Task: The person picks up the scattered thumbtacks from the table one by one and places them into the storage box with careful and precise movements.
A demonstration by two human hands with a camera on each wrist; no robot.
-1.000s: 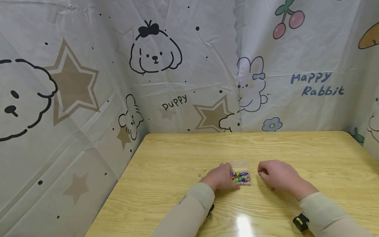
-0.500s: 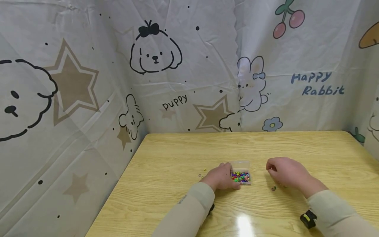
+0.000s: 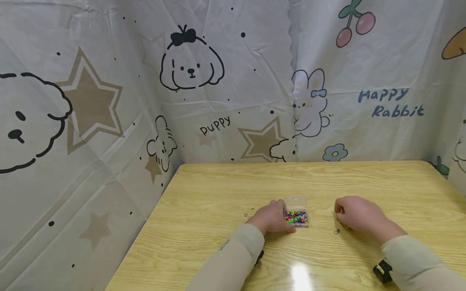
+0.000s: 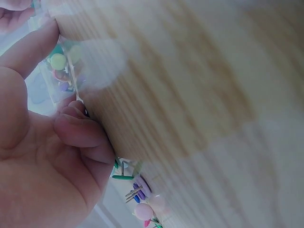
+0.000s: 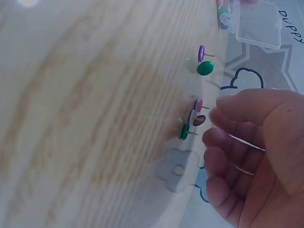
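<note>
Right hand (image 3: 360,212) is shifting farther right, away from the clear box (image 3: 303,225) on the table (image 3: 225,186); its fingers are curling narrowly beside loose thumbtacks (image 5: 185,131), can't tell if pinching. Left hand (image 3: 271,217) is gripping the box. Exposed points are facing the fingertips, risking a prick.

The cloth (image 3: 251,85) reads "puppy" (image 3: 215,126) in black and, farther right, "Happy Rabbit" (image 3: 391,103) in blue; the sleeve's (image 3: 233,252) small lettering (image 3: 224,245) is illegible.

Wooden table (image 3: 204,194), box (image 5: 259,26), scattered pushpins (image 5: 205,68)
</note>
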